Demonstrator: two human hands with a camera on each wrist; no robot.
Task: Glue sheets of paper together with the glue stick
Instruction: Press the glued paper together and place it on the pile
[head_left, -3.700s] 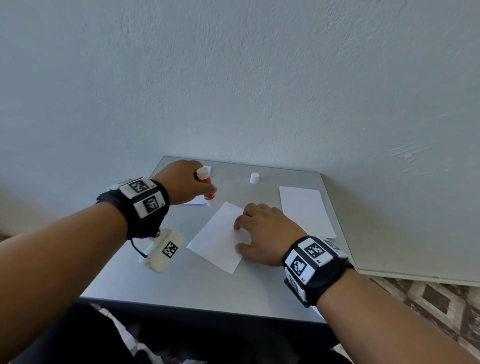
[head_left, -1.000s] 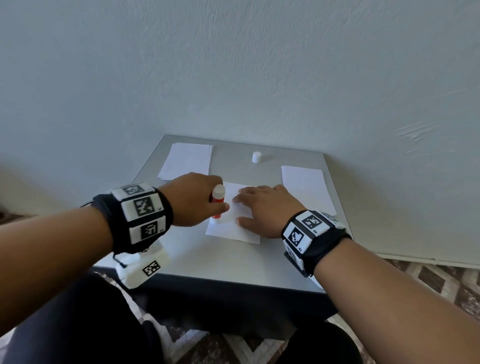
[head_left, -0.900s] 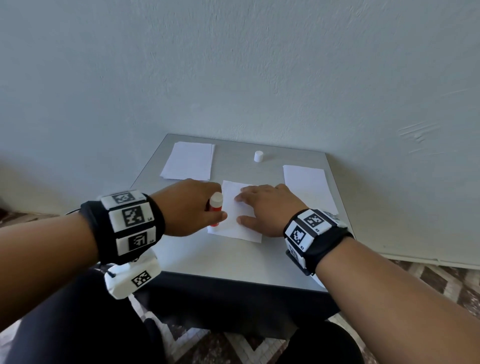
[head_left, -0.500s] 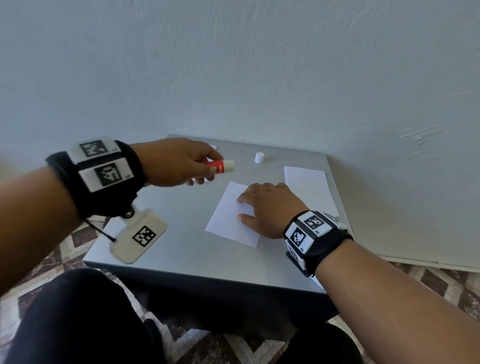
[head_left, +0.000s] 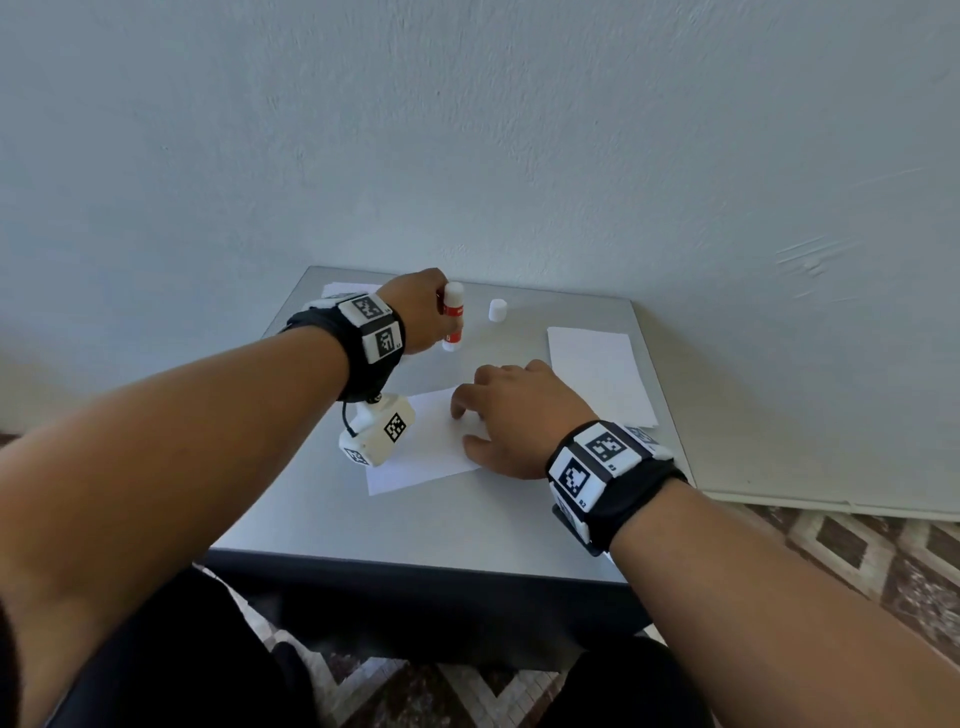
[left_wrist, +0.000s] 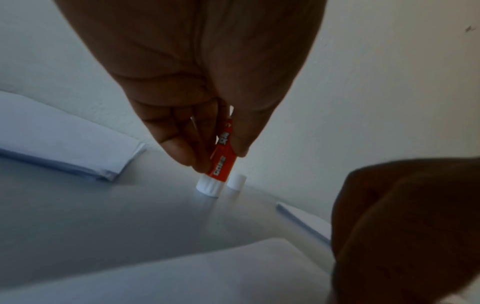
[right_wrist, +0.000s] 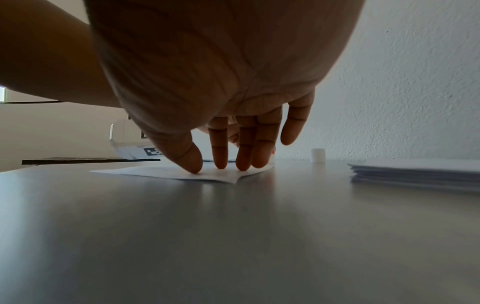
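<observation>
- Head view: the fingers of the left hand (head_left: 421, 312) are hidden behind its back and the wrist band; only the glue stick (head_left: 453, 317) is seen upright at their far side, its base on or just above the grey table (head_left: 467, 525) – which cannot be told here.
- One white cap (head_left: 497, 310) is seen standing apart, just right of the stick.
- One loose sheet (head_left: 426, 447) is pressed under the right hand (head_left: 511, 415), whose fingertips are partly covered by the knuckles; part of the sheet is covered by the left wrist camera.
- Two paper stacks are counted: one stack on the right (head_left: 597, 374), beyond the little finger, and one stack at the far left (head_left: 348, 289), mostly hidden by the left wrist.
- Left wrist view: the stick (left_wrist: 221, 162) is seen pinched between thumb and curled fingertips (left_wrist: 182, 152), ribbed white end down on the table. Its upper end is hidden inside the grip. The cap (left_wrist: 236, 181) stands just beyond it. The label is blurred and cannot be read. A dark shape at lower right is cut off.
- Right wrist view: the thumb and three nearly straight fingers (right_wrist: 221, 152) are set tip-down on the sheet (right_wrist: 182, 173); the little finger is raised off it. Nothing is grasped. One cap (right_wrist: 318, 155) and one stack (right_wrist: 415, 174), cut off at the edge, lie to the right of the fingers.
</observation>
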